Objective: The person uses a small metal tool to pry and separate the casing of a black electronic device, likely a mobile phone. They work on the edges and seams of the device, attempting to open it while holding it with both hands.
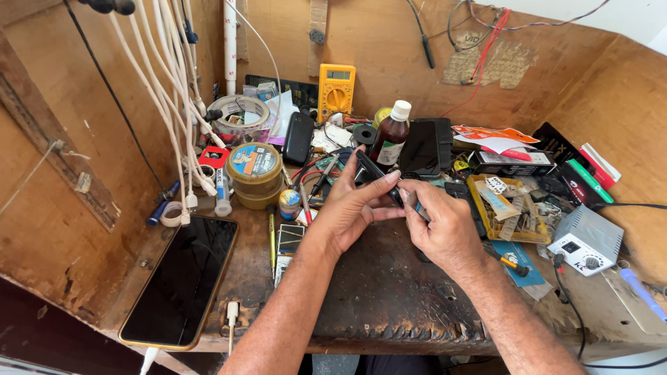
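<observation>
My left hand (351,208) grips a small black phone-like device (369,171) at its lower end, thumb laid across it, and holds it tilted above the middle of the bench. My right hand (445,226) meets it from the right, fingers curled against the lower end of the device with a small silvery part (414,202) pinched at the fingertips. Both forearms come in from the bottom edge. A worn black mat (389,285) lies under the hands.
A large smartphone (182,278) with a cable lies at the left. Behind the hands stand a brown bottle (389,139), a yellow multimeter (336,90), round tins (255,173), tape rolls and tools. A yellow parts tray (507,208) and a white soldering station (587,239) sit right.
</observation>
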The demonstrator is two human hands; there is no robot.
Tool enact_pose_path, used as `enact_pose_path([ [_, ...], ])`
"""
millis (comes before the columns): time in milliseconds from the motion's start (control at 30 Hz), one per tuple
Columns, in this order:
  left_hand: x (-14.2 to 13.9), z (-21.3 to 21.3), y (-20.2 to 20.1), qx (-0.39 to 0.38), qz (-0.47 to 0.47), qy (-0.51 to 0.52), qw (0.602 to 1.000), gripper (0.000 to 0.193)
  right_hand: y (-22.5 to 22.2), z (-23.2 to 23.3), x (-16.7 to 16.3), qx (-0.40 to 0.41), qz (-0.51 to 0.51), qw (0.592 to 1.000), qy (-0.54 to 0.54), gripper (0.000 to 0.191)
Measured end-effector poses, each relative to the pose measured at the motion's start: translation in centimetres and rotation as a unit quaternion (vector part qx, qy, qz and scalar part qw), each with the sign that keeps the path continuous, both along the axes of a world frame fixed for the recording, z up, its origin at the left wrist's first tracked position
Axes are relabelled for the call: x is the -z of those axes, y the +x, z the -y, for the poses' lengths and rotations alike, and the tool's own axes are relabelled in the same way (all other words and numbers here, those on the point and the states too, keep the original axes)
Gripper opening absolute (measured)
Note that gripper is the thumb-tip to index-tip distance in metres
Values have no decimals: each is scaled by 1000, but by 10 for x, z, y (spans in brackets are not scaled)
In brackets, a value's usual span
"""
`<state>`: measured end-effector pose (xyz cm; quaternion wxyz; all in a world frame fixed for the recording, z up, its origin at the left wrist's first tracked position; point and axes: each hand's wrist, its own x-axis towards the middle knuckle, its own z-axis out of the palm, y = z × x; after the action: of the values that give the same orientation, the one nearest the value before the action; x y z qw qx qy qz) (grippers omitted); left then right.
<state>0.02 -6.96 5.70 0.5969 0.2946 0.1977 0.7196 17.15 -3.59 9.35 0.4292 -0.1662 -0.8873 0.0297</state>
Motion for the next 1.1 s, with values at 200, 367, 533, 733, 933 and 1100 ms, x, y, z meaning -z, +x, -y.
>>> enact_pose_path([
  [200,1,-2,0,-3,-7,-14,1000,86,-7,2,11,25,-32,999,6,23],
  [367,2,-4,0,-6,-10,-18,1000,90,-14,5,16,34,-67,996,46,19],
  [533,4,-5,1,-1,-11,-26,1000,93,-15,8,22,65,-83,994,-24,14],
  [733,5,-5,-1,5,-5,5,1000,96,-12,5,25,39,-99,991,-80,10],
  [933,0,-1,6,-13,-32,-18,999,114,2,-9,-13,-31,-41,984,-171,19],
  [1100,-5,2,5,-17,-75,-11,997,117,-12,-16,-49,109,87,919,-368,22],
])
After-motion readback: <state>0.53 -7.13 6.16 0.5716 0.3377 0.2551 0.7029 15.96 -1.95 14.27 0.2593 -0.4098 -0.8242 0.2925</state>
